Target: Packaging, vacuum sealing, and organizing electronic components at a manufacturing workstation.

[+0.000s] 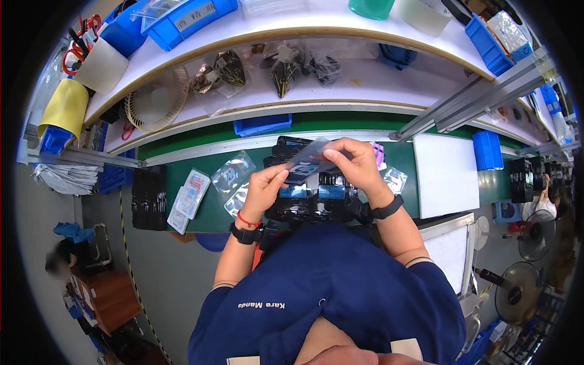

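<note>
My left hand (264, 190) and my right hand (358, 164) hold a small clear plastic bag (311, 157) between them, above a black tray (307, 204) of small black and blue parts. The left hand pinches the bag's lower left end, the right hand grips its upper right end. Each wrist wears a black band, and the left wrist also has a red string. More clear bags (234, 173) lie on the green belt (207, 207) to the left of my hands.
White packets (190, 196) and a stack of black trays (149, 198) lie left on the belt. A white board (446, 175) and blue bin (488, 149) sit right. Shelves above hold blue bins (182, 18), bagged parts (283, 72) and a fan grille (157, 100). Fans (517, 295) stand at lower right.
</note>
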